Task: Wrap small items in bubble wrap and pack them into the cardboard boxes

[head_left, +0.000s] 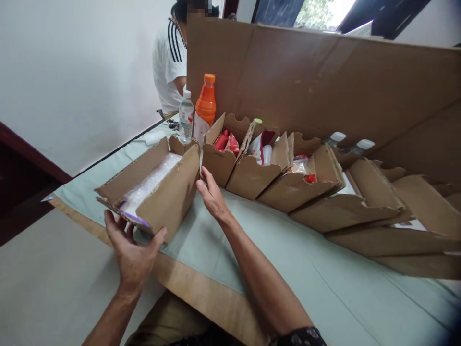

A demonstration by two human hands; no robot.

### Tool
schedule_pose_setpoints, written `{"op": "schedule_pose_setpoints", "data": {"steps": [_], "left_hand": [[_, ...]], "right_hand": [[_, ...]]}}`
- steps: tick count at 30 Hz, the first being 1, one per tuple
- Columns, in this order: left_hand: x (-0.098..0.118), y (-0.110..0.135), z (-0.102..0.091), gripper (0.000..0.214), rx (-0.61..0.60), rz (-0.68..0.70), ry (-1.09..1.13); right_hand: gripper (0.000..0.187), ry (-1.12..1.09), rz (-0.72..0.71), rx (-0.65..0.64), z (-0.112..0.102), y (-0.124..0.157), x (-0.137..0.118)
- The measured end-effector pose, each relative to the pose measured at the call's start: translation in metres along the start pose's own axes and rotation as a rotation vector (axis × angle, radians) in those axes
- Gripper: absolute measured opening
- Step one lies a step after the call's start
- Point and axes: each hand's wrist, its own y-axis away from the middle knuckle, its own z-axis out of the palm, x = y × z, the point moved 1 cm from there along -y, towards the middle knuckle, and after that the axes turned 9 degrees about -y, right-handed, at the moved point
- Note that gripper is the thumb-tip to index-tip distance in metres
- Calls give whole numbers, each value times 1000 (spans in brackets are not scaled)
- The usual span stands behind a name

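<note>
A narrow open-topped cardboard box [171, 192] stands at the left end of the table, with bubble wrap [153, 180] and a purple-edged item [135, 215] inside. My left hand [133, 250] grips its near end, thumb against the right side and fingers around the front. At the far right corner of the same box, my right hand [212, 194] has its thumb and fingers on the edge; some fingertips are hidden behind it. The box leans slightly between both hands.
A row of similar cardboard boxes [248, 180] with packaged goods runs rightward. Behind it rises a tall cardboard panel [306, 81]. An orange bottle [206, 103] and a clear water bottle [186, 117] stand beyond my box. A person in a white shirt [167, 72] sits at the back.
</note>
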Motion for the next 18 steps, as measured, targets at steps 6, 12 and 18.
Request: {"op": "schedule_pose_setpoints", "data": {"steps": [6, 12, 18], "left_hand": [[15, -26, 36, 119, 61, -83, -15], [12, -72, 97, 125, 66, 101, -148], [6, -118, 160, 115, -114, 141, -226]], "right_hand": [[73, -21, 36, 20, 15, 16, 47], [51, -18, 43, 19, 14, 30, 60], [34, -4, 21, 27, 12, 26, 58]]}}
